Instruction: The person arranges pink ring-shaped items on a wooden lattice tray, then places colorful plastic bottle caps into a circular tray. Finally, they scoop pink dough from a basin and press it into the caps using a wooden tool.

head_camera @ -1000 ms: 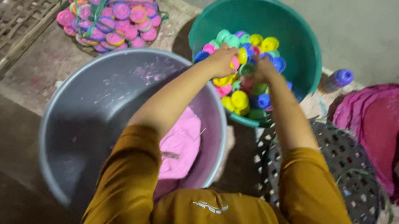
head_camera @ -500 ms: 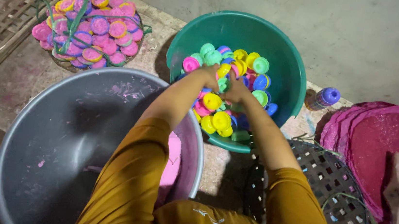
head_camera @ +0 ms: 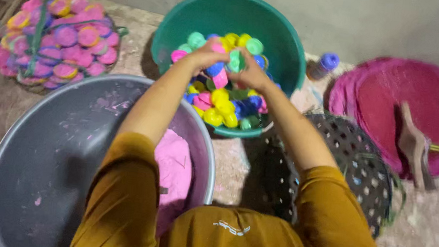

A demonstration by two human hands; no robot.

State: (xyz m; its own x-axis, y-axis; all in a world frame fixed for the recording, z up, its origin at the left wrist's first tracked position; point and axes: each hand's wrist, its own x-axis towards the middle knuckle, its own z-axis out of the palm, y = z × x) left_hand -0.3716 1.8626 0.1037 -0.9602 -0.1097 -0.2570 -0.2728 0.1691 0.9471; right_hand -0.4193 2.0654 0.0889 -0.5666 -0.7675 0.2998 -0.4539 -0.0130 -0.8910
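Observation:
A green plastic tub point(head_camera: 286, 44) holds a heap of small containers point(head_camera: 221, 107) in yellow, pink, blue and green. Both my hands meet over that heap. My left hand point(head_camera: 204, 55) curls its fingers around a small pink container point(head_camera: 220, 79). My right hand point(head_camera: 253, 74) pinches a green cap point(head_camera: 234, 60) right against it. The picture is blurred, so the exact grip is hard to make out. My mustard-yellow sleeves fill the bottom of the view.
A large grey tub point(head_camera: 37, 176) with pink powder point(head_camera: 175, 167) sits near left. A net bag of pink and purple containers point(head_camera: 56, 38) lies far left. At right are a black perforated basket point(head_camera: 355, 158), a magenta-stained tray point(head_camera: 421, 89) with a wooden-handled tool point(head_camera: 413, 142), and a purple-capped bottle point(head_camera: 326, 64).
My hands have come up off the heap and drawn together, now holding a pink container and a green cap. The view has shifted slightly to the left.

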